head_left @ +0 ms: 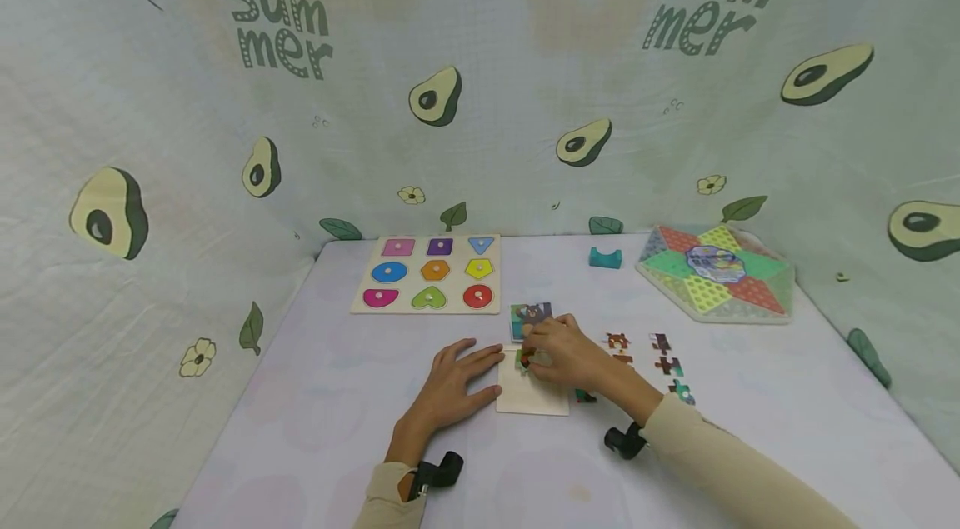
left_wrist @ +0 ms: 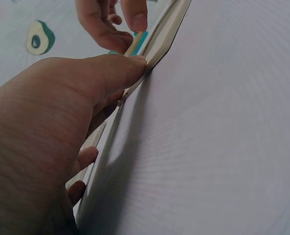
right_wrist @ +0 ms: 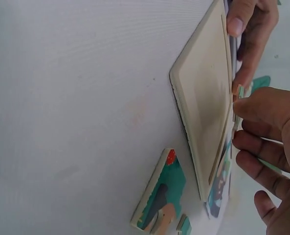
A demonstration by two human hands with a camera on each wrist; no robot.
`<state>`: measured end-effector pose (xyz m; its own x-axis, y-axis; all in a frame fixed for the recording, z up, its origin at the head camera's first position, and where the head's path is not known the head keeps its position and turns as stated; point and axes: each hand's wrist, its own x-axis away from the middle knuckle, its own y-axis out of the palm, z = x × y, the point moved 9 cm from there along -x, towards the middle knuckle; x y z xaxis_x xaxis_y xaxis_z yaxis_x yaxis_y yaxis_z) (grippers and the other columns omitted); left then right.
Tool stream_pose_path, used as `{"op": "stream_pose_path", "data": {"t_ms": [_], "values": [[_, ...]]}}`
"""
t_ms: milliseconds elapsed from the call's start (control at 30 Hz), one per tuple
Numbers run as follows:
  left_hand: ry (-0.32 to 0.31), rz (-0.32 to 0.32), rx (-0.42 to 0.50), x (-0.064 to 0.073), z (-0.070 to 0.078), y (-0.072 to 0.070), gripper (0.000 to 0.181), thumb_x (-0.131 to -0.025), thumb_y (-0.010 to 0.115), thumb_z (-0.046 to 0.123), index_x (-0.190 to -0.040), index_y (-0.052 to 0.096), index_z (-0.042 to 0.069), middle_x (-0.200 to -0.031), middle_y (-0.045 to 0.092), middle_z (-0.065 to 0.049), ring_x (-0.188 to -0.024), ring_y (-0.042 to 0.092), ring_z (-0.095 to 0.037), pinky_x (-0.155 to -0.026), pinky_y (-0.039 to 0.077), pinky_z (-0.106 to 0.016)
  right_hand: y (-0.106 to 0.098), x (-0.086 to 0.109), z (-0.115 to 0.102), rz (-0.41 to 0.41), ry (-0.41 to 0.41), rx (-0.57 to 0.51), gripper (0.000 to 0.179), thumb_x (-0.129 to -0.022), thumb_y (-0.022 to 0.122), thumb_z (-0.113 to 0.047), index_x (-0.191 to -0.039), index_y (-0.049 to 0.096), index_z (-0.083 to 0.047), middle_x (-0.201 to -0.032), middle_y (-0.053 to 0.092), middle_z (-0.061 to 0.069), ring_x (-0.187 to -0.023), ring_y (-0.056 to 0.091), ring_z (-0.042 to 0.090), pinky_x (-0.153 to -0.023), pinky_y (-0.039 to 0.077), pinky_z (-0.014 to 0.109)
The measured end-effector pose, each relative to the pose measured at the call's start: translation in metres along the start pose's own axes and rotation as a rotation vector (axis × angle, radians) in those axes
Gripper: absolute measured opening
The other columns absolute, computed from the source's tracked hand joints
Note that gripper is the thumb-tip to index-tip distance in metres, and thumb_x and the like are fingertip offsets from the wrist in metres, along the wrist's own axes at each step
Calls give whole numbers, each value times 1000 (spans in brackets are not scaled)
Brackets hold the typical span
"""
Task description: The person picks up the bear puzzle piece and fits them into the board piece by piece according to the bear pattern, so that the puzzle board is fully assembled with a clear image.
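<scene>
A pale wooden puzzle tray [head_left: 534, 400] lies flat on the white-covered table. My right hand [head_left: 567, 354] pinches a small green-edged jigsaw piece [right_wrist: 240, 92] between thumb and fingers, over the tray's far left corner. With its fingers spread, my left hand [head_left: 448, 389] rests along the tray's left side, the thumb [left_wrist: 130, 69] at the edge. Just behind the tray sits a picture card with a bear [head_left: 530, 313], partly covered by my right hand. In the right wrist view, a green and brown jigsaw piece [right_wrist: 170, 188] lies beside the tray.
Several loose jigsaw pieces [head_left: 665, 365] lie in columns right of the tray, some behind my right forearm. A wooden shape board [head_left: 453, 301] is at the back left. Farther back stand a teal block [head_left: 605, 259] and a hexagonal patterned box [head_left: 753, 268], near the printed curtain.
</scene>
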<state>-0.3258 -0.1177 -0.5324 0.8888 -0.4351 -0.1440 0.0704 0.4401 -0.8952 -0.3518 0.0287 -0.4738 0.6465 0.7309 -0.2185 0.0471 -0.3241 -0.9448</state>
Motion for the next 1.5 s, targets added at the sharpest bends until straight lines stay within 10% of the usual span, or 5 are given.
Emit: {"op": "stream_pose_path", "data": {"t_ms": [1100, 1500], "values": [[-23, -26, 3, -2, 0, 2, 59, -95, 61, 51, -149, 51, 29, -153, 44, 13, -147, 25, -28, -117, 17, -58, 17, -11, -4, -11, -22, 34, 16, -90, 76, -24, -105, 77, -19, -105, 64, -4, -102, 55, 18, -82, 37, 41], [-9, -22, -109, -2, 2, 3, 59, -97, 57, 49, -153, 43, 35, -154, 43, 10, -146, 27, -29, -116, 20, -58, -14, 3, 13, -38, 86, -82, 31, -93, 71, -18, -123, 71, -9, -122, 66, 2, -114, 57, 24, -95, 39, 51]]}}
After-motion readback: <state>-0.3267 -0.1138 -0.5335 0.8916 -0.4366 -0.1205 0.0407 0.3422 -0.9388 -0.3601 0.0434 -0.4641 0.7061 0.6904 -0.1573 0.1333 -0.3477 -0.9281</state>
